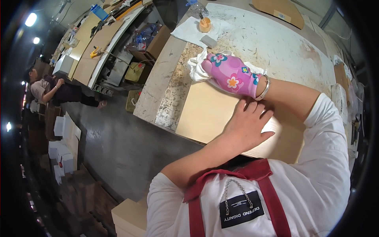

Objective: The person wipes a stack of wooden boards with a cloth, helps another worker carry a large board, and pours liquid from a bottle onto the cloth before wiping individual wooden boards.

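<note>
The pale board is lying on the tabletop, its near edge facing the person's body, likely for easy reach. At its far edge, the pink-covered right hand is clutching a bunched white cloth. The bare left hand is resting open over the board, fingers spreading, probably steadying it. Beyond the board, a grey block is sitting, perhaps staying within reach.

Lit by bright lamps at upper left. Surfaced underfoot with smooth grey floor, faintly reflective. Furnished with a white-topped worktable, scuffed along its left side, and a long bench at left, topped with brown board.
</note>
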The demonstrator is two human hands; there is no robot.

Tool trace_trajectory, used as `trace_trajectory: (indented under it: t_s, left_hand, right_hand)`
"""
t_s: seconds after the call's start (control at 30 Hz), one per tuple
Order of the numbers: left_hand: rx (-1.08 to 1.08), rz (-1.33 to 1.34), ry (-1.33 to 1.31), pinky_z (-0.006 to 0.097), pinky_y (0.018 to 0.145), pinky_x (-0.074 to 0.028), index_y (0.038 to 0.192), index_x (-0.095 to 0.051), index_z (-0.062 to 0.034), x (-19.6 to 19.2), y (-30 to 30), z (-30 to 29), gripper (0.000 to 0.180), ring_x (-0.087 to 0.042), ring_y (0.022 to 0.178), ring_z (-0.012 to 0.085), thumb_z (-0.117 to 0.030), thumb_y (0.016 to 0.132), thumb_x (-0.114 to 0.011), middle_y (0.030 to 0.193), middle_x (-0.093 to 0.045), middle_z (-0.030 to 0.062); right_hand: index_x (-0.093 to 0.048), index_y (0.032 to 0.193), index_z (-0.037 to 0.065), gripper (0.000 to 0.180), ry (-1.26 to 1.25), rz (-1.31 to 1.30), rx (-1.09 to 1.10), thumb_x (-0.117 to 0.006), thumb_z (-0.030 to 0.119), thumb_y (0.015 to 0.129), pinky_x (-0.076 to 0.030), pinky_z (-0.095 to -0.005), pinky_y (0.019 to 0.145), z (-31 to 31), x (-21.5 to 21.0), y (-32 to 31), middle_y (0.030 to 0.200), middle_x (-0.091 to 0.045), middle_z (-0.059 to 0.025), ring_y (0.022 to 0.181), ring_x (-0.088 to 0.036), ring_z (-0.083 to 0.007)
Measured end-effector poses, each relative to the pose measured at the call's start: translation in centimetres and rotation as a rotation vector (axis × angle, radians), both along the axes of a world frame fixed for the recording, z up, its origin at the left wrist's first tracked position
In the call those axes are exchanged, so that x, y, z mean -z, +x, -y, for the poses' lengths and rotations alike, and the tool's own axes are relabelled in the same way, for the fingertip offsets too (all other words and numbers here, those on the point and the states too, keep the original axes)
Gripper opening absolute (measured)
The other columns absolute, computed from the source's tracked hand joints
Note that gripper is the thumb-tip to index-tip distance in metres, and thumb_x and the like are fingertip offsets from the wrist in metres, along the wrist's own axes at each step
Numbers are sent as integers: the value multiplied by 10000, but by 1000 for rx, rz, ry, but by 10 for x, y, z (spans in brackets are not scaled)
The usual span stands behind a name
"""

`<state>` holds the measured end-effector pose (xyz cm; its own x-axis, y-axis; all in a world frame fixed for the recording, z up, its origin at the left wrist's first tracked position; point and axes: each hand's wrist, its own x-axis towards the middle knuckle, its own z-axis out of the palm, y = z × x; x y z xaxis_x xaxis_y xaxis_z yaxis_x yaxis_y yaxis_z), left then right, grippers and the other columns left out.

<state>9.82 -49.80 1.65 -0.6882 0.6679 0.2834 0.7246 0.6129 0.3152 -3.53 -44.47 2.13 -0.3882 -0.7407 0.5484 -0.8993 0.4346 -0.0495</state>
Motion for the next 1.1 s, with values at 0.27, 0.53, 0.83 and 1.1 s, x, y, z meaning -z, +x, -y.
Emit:
trace_trajectory:
  t_s: [0.27, 0.53, 0.83, 1.1]
  left_hand:
    - [1, 9, 12, 470, 1035, -219, 1245, -473, -82, -3, 2, 1, 570, -323, 1249, 329, -419, 795, -567, 1310, -385, 176]
    - [-513, 414, 401, 268, 739, -437, 1018, -590, -30, -25, -65, 118, 243, -568, 824, 162, -165, 819, -623, 895, -608, 57]
    - [-550, 798, 682, 187, 550, -345, 911, -543, -30, 8, -121, 119, 218, -453, 629, 22, -211, 834, -637, 695, -513, -35]
    - [-702, 986, 860, 257, 777, -401, 1228, -462, -74, -4, -89, 127, 467, -501, 1003, 119, -285, 837, -603, 1128, -535, 76]
  right_hand:
    - [-528, 997, 26, 219, 110, 535, 198, -539, 198, 862, -480, -355, 718, 15, -21, -40, 911, -607, -144, 794, -599, -260]
    - [-523, 984, 24, 288, -275, 872, 110, -521, 290, 873, -445, -339, 714, -123, -25, 29, 850, -564, -93, 774, -545, -195]
    - [-528, 970, 32, 312, -197, 603, 185, -536, 325, 863, -438, -366, 674, -126, -2, 42, 844, -553, -98, 766, -559, -222]
    - [-565, 1035, 10, 339, -911, 1767, 147, -538, 310, 879, -480, -176, 527, -130, -16, -11, 813, -604, -43, 629, -561, -68]
